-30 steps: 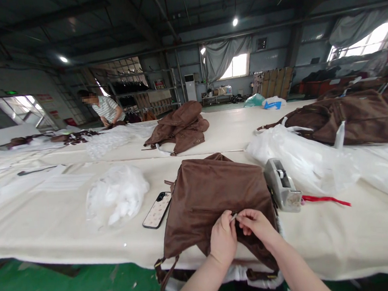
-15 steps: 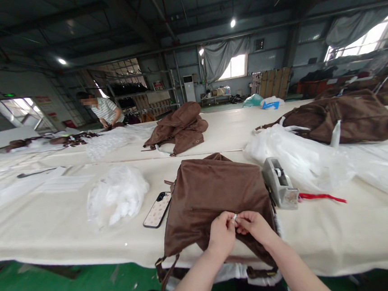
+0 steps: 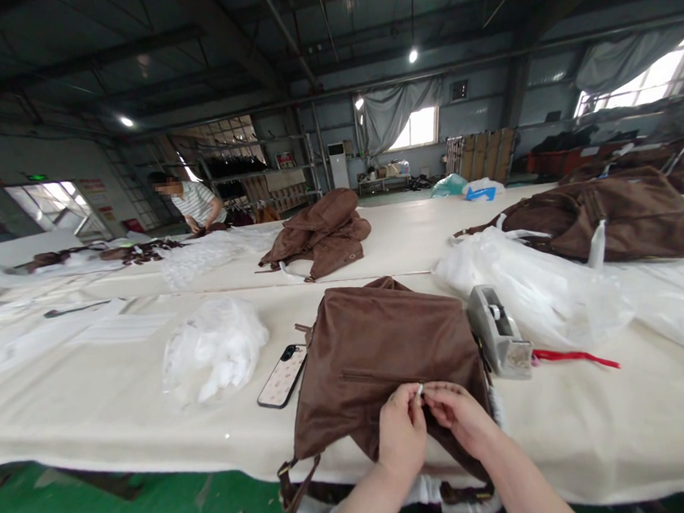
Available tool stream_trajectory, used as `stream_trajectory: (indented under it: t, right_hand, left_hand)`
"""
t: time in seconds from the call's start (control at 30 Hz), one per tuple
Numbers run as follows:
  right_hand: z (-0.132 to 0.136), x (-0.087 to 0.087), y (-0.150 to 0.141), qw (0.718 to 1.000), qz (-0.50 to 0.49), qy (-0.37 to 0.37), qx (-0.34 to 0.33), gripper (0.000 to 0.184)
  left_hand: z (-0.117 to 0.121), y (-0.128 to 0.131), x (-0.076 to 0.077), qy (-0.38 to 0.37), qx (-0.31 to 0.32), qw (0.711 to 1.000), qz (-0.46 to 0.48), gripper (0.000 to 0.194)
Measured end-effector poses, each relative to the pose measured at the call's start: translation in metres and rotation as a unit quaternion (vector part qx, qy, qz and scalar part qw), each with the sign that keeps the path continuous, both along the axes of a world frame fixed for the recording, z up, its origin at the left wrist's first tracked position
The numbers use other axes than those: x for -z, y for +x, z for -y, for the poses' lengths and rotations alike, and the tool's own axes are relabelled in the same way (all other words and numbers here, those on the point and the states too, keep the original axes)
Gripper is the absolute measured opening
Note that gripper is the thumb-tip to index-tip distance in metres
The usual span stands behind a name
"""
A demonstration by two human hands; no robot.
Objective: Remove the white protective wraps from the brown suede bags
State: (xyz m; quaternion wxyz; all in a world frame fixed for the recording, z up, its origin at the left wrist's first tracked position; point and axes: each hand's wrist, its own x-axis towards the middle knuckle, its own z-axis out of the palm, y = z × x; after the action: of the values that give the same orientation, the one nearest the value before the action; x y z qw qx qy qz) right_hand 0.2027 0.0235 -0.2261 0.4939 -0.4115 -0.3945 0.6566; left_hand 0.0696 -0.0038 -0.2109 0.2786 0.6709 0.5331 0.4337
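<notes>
A brown handbag (image 3: 385,332) lies flat on the table in front of me, its zipped pocket (image 3: 368,378) facing up. At the right end of that zip, my left hand (image 3: 402,427) and my right hand (image 3: 457,414) meet with pinched fingers. Between their fingertips shows a small white piece (image 3: 421,390), perhaps paper or tape; its kind is too small to tell. The zip's pull is hidden by the fingers. White wrapping covers part of the strap (image 3: 425,489) hanging at the table's near edge.
Left of the bag are a phone (image 3: 281,376) and a clear plastic bag of white scraps (image 3: 215,351). A grey tape dispenser (image 3: 498,335) and a red ribbon (image 3: 575,357) sit right. More brown bags (image 3: 319,234) lie behind. A co-worker (image 3: 197,205) stands far left.
The view has tilted slightly up, so everything sits a little lower. Both hands stay at the zip's end, pinching the white piece; the right fingers have straightened somewhat.
</notes>
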Motion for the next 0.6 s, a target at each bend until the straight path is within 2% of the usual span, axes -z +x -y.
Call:
stream_trajectory:
  t: [0.1,0.17,0.23,0.37,0.5,0.6]
  right_hand:
    - [0.004,-0.001,0.001,0.995,-0.091,-0.023,-0.023,0.024]
    - [0.005,0.000,0.002,0.993,-0.110,-0.031,-0.028,0.025]
    - [0.006,0.001,0.002,0.992,-0.116,-0.034,-0.033,0.025]
    - [0.007,0.001,0.002,0.992,-0.116,-0.022,-0.047,0.026]
    - [0.007,0.000,0.002,0.993,-0.107,-0.016,-0.052,0.030]
    - [0.008,-0.002,0.001,0.994,-0.099,-0.010,-0.054,0.032]
  left_hand:
    - [0.003,0.001,0.006,0.008,-0.011,1.000,0.013,0.021]
    - [0.005,0.000,0.008,-0.003,-0.039,0.999,0.024,0.019]
    - [0.005,-0.001,0.006,-0.013,-0.051,0.998,0.020,0.014]
    - [0.004,-0.002,-0.002,-0.004,-0.021,1.000,-0.016,0.017]
    - [0.005,-0.002,-0.004,-0.002,-0.021,1.000,0.005,0.021]
    - [0.008,-0.002,-0.004,0.033,-0.034,0.999,0.015,0.022]
